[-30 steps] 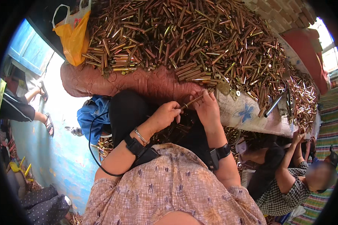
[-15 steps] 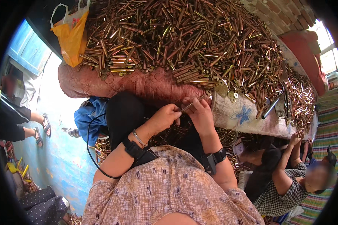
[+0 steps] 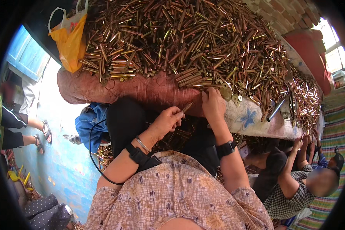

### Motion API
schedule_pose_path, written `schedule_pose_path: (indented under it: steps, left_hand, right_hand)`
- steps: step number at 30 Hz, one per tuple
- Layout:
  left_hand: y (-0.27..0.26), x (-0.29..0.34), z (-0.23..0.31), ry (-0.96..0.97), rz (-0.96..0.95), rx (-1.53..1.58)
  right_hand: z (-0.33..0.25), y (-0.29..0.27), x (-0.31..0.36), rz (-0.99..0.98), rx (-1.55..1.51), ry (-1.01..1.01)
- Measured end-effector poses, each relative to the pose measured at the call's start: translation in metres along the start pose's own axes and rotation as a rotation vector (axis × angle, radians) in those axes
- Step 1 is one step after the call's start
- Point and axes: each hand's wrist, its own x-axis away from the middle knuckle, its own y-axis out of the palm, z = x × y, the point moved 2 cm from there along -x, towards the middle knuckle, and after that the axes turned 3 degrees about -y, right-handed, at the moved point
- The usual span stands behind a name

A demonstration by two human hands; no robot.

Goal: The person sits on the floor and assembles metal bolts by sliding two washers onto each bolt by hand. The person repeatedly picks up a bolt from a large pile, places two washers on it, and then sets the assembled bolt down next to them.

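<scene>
My left hand (image 3: 167, 122) is closed round one end of a thin metal tube (image 3: 187, 107), which points up and to the right above my lap. My right hand (image 3: 214, 104) reaches to the near edge of a large heap of metal tubes (image 3: 168, 38). Its fingers are bent down at the edge of a red cushion roll (image 3: 142, 90), beside a small row of tubes (image 3: 193, 78). What the fingertips pinch, if anything, is hidden. Several metal washers (image 3: 237, 98) lie just to the right of that hand.
An orange and white plastic bag (image 3: 69, 42) lies at the heap's left end. A pale cloth with a blue flower (image 3: 249, 115) borders the heap on the right, below a metal pipe (image 3: 276, 109). One co-worker in a checked shirt (image 3: 287, 197) reaches to the heap at right; other people's legs show at left.
My right hand has left the tube and moved up and right to the edge of the heap. The left hand keeps the tube and has shifted slightly left and down.
</scene>
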Motion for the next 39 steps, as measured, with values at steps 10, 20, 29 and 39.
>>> schedule_pose_path:
  steps: [10,20,29,39]
  left_hand:
    - [0.000,-0.003,-0.006,0.033,-0.060,0.074]
    - [-0.002,-0.002,-0.005,0.016,-0.022,0.093]
    - [-0.001,-0.003,-0.005,0.031,0.006,0.107]
    - [-0.004,0.003,-0.003,0.041,0.003,0.073]
  right_hand:
    - [-0.009,0.016,-0.004,0.087,-0.028,0.056]
    - [-0.006,0.003,0.000,-0.095,-0.391,-0.043]
    - [-0.005,0.005,0.006,0.048,-0.385,-0.112]
    - [-0.008,0.001,0.032,-0.383,-1.385,0.314]
